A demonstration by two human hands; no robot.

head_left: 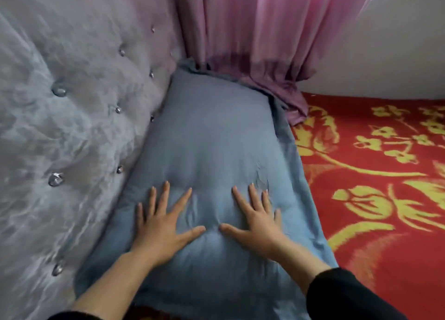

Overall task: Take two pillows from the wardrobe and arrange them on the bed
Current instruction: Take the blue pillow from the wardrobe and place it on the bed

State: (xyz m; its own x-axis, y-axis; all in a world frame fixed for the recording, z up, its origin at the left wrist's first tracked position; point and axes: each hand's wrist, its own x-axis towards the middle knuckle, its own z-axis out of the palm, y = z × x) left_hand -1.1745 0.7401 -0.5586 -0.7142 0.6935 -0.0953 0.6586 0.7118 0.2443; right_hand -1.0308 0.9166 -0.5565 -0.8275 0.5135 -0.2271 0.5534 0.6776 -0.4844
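A blue pillow lies lengthwise on the bed, along the foot of the grey tufted headboard. My left hand rests flat on its near half with fingers spread. My right hand lies flat beside it, palm down, fingers apart, pressing the fabric. Neither hand grips anything. The pillow's far end reaches the curtain. Only one pillow is in view; the wardrobe is out of sight.
A red bedspread with a yellow flower pattern covers the bed to the right of the pillow. A pink curtain hangs at the back, its hem lying on the bed. A pale wall stands behind at the right.
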